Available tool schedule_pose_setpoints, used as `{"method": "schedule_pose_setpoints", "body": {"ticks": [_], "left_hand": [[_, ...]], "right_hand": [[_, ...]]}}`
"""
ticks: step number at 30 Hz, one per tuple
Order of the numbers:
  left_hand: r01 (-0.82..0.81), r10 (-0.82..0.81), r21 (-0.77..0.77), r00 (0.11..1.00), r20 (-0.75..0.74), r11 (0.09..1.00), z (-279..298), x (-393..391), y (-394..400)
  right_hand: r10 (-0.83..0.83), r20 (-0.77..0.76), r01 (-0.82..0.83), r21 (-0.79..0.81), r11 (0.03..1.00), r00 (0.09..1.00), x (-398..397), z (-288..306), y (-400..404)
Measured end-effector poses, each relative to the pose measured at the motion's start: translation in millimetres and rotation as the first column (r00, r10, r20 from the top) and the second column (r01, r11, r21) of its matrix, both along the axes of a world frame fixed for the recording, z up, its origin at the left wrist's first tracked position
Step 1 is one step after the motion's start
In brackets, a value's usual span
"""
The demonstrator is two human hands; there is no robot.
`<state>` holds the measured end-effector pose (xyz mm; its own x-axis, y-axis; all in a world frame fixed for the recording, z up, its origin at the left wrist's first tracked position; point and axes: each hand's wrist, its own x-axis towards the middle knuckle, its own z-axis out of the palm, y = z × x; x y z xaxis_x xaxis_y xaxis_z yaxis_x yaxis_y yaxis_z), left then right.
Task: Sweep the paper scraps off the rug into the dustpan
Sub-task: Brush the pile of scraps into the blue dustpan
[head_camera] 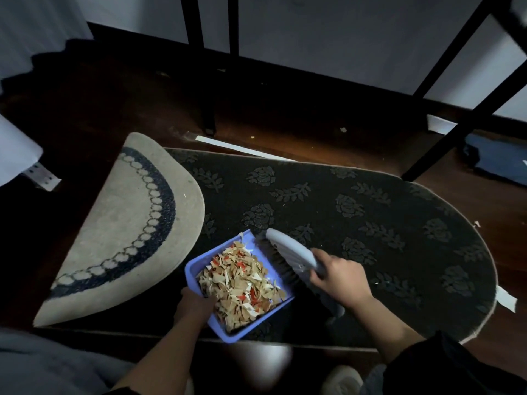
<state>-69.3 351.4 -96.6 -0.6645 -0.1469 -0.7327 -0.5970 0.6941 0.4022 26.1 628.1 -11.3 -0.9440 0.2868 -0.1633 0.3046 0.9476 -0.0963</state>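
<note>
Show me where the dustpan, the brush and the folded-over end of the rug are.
dustpan (pixel 196 266): head view, on its bare far-left rim.
brush (pixel 288 246): head view, on the pale back of its head.
folded-over end of the rug (pixel 125 223): head view, on its beige underside.

The dustpan (pixel 196 269), with the paper scraps (pixel 242 283) piled in it, is held on the rug (pixel 370 212) by the left hand (pixel 196 305), the brush (pixel 288 252) is held just right of it by the right hand (pixel 339 277), and the rug's folded-over end (pixel 128 229) is seen left of the left hand's fingers.
</note>
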Motion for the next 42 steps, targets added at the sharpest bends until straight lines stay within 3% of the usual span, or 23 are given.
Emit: {"method": "schedule_pose_setpoints", "body": {"ticks": [15, 25, 34, 42], "left_hand": [[-0.027, 0.027, -0.009, 1.0, 0.004, 1.0, 9, 4, 2], [-0.069, 0.069, -0.02, 0.998, -0.01, 0.997, 10, 6, -2], [-0.092, 0.092, 0.046, 0.996, -0.001, 0.995, 10, 8, -6], [-0.298, 0.305, 0.163, 0.952, -0.02, 0.941, 8, 7, -9]], "right_hand": [[-0.171, -0.01, 0.171, 0.055, 0.984, 0.985, -15, -13, 6], [0.009, 0.174, -0.013, 0.017, 1.0, 0.985, -45, -19, -5], [0.115, 0.164, -0.112, -0.027, 0.993, 0.98, -28, -9, -6], [0.161, 0.078, -0.163, 0.022, 0.986, 0.984, -28, 14, -17]]}}
